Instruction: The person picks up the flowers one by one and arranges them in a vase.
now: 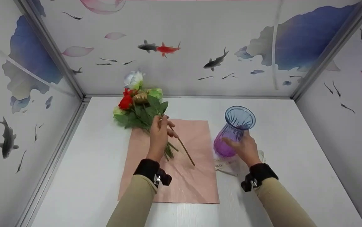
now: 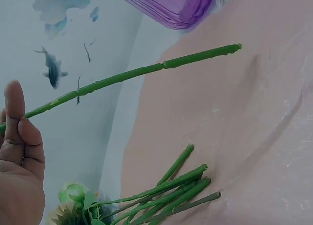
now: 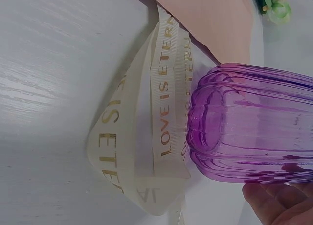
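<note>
In the head view my left hand [image 1: 159, 134] pinches a single flower stem [image 1: 185, 151] just below its green leaves. The stem's cut end slants down to the right over pink wrapping paper [image 1: 196, 186]. Under and beyond this hand lies a bunch of flowers with a red bloom [image 1: 126, 101], a white bloom [image 1: 134, 80] and pale green ones. Their stems [image 2: 166, 193] lie together on the paper in the left wrist view. My right hand [image 1: 246, 148] grips a ribbed glass vase [image 1: 224, 145], blue at its flared mouth and purple below, tilted slightly.
A cream ribbon [image 3: 166, 88] with gold lettering lies loosely looped on the white table [image 1: 294, 189], beside the vase's base and the paper's right edge. Printed panels with fish and petals, such as the back wall [image 1: 181, 75], enclose the table behind and on both sides.
</note>
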{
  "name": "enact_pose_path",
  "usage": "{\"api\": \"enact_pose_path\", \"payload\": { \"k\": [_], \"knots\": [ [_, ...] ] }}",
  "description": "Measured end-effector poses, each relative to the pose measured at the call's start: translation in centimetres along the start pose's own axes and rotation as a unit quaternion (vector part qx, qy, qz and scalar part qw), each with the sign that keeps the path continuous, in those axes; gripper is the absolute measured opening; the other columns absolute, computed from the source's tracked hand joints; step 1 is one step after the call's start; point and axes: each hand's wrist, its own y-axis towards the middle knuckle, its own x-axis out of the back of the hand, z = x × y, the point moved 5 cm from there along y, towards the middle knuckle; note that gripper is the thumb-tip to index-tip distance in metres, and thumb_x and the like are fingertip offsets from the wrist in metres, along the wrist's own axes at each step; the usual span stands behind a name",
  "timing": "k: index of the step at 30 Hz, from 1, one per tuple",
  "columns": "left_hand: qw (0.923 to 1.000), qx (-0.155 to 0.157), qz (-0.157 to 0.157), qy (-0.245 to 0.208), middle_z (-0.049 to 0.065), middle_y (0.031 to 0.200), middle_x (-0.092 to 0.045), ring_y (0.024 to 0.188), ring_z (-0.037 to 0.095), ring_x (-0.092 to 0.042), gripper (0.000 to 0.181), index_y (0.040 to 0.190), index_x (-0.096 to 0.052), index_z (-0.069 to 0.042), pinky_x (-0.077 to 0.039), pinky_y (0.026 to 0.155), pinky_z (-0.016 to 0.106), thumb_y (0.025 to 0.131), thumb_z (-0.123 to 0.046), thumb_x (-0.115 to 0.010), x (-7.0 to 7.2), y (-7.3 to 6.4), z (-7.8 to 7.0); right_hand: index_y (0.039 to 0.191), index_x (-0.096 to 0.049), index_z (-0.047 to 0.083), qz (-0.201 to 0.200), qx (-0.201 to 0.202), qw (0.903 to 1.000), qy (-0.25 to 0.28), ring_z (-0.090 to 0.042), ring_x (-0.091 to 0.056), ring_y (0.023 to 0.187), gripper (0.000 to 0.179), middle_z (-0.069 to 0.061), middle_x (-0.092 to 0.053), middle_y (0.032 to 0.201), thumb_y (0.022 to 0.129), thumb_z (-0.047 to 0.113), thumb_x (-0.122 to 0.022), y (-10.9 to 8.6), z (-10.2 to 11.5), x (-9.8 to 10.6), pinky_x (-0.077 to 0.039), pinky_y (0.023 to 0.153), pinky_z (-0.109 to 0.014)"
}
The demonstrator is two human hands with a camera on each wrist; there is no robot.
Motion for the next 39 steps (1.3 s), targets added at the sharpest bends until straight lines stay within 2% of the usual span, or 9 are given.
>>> {"api": "enact_pose_path", "payload": {
  "k": [3,7,11,15,19,27,34,39],
  "knots": [
    [0.9997,-0.003,-0.025,-0.006,0.011,0.096,-0.062,0.068,0.030,-0.069,0.034,0.118,-0.060,-0.012,-0.056,0.075,0.039,0.109,-0.042,-0.047,0.2,0.0,-0.3,0.161,-0.016,0.005,0.001,0.000,1.0000,0.002,-0.048,-0.043,0.141,0.113,-0.029,-0.044,0.153,0.085,0.063,-0.075,0.0,0.0,0.0,-0.035,0.114,-0.061],
    [0.9985,-0.007,-0.052,-0.011,0.013,0.086,-0.060,0.071,0.030,-0.070,0.034,0.112,-0.068,-0.010,-0.058,0.079,0.042,0.107,-0.039,-0.053,0.4,-0.1,-0.8,0.161,-0.016,0.005,0.003,0.000,1.0000,0.005,-0.048,-0.043,0.141,0.113,-0.029,-0.044,0.153,0.085,0.063,-0.075,0.0,0.1,0.0,-0.035,0.115,-0.061],
    [0.9981,-0.015,-0.049,-0.035,0.018,0.089,-0.066,0.083,0.032,-0.074,0.033,0.109,-0.070,-0.005,-0.060,0.082,0.041,0.106,-0.035,-0.056,0.0,-0.1,-1.3,0.161,-0.015,0.002,0.002,-0.005,1.0000,0.005,-0.048,-0.043,0.140,0.115,-0.030,-0.044,0.153,0.084,0.063,-0.076,0.0,0.1,0.0,-0.035,0.115,-0.061],
    [0.9976,-0.014,-0.046,-0.050,0.019,0.096,-0.072,0.093,0.032,-0.075,0.033,0.115,-0.071,-0.006,-0.060,0.087,0.039,0.105,-0.034,-0.057,-0.5,0.0,-2.0,0.161,-0.014,0.003,0.002,-0.006,0.9999,0.008,-0.048,-0.043,0.141,0.115,-0.030,-0.043,0.153,0.084,0.063,-0.076,0.0,0.0,-0.1,-0.035,0.115,-0.061],
    [0.9960,-0.030,-0.053,-0.065,0.019,0.098,-0.072,0.092,0.029,-0.076,0.033,0.115,-0.070,-0.004,-0.060,0.087,0.039,0.105,-0.033,-0.057,-0.9,0.0,-3.2,0.161,-0.015,0.005,0.002,-0.002,0.9999,0.014,-0.047,-0.043,0.142,0.113,-0.028,-0.044,0.154,0.085,0.060,-0.077,0.1,0.0,-0.2,-0.035,0.115,-0.061],
    [0.9881,-0.080,-0.057,-0.119,0.023,0.097,-0.068,0.092,0.032,-0.075,0.032,0.114,-0.068,-0.001,-0.060,0.088,0.041,0.107,-0.029,-0.055,-1.5,-0.1,-5.3,0.161,-0.016,0.006,-0.001,0.011,0.9999,0.011,-0.047,-0.046,0.139,0.112,-0.028,-0.046,0.152,0.085,0.061,-0.076,0.0,0.1,-0.1,-0.038,0.112,-0.062],
    [0.9819,-0.095,-0.074,-0.146,0.022,0.097,-0.067,0.092,0.032,-0.075,0.030,0.114,-0.068,-0.001,-0.059,0.090,0.042,0.107,-0.028,-0.056,-1.4,-0.2,-6.3,0.161,-0.016,0.007,0.003,0.008,0.9999,0.012,-0.046,-0.045,0.140,0.112,-0.027,-0.046,0.153,0.085,0.061,-0.076,0.1,0.1,-0.1,-0.036,0.114,-0.061],
    [0.9796,-0.106,-0.073,-0.154,0.021,0.097,-0.067,0.091,0.032,-0.075,0.030,0.114,-0.067,0.000,-0.058,0.091,0.043,0.107,-0.027,-0.056,-1.6,-0.3,-7.0,0.161,-0.016,0.006,0.003,0.008,0.9998,0.016,-0.046,-0.045,0.141,0.113,-0.027,-0.045,0.154,0.084,0.062,-0.076,0.1,0.0,-0.1,-0.035,0.115,-0.061]
  ]
}}
